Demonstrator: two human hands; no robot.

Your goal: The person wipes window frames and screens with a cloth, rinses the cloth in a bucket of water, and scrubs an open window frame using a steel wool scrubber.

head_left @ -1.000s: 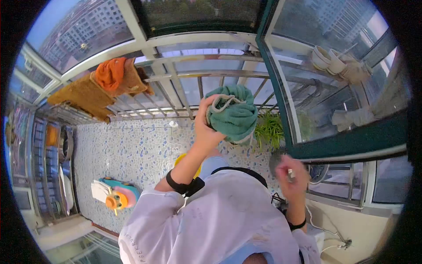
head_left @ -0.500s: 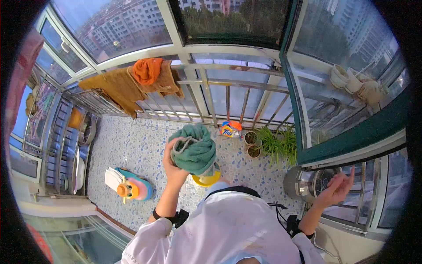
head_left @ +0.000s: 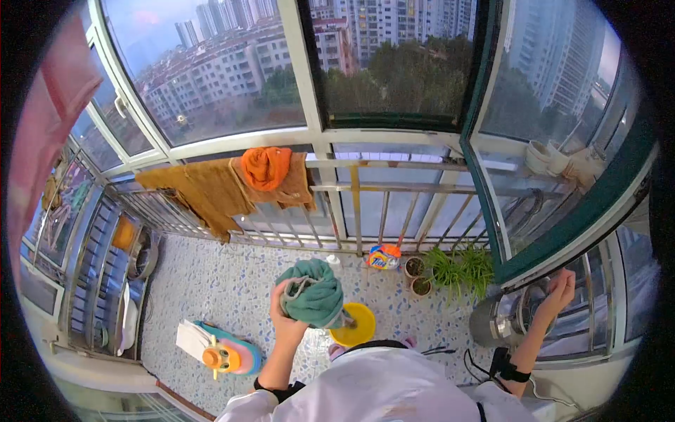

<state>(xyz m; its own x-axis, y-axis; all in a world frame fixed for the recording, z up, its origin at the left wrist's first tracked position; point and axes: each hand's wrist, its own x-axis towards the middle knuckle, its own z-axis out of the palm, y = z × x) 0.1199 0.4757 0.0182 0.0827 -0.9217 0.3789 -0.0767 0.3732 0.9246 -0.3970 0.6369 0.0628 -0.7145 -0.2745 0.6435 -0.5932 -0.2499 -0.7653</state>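
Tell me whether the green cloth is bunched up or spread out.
Bunched up: the green cloth forms a rounded bundle in the left hand, with thick folds curling over one another.

A pale floor [head_left: 204, 274] patterned with blue and grey stone-like chips spreads across the enclosed balcony. Metal railings [head_left: 355, 211] run along its far and left sides, below tall white-framed windows [head_left: 211, 105]. At the right, a dark-green-framed sash [head_left: 517, 267] stands swung inward. Beyond the glass rise red-roofed apartment blocks [head_left: 232, 70], distant high-rises [head_left: 223, 15] and dark trees [head_left: 415, 81]. Soft, cool daylight comes from a pale blue sky [head_left: 151, 35].
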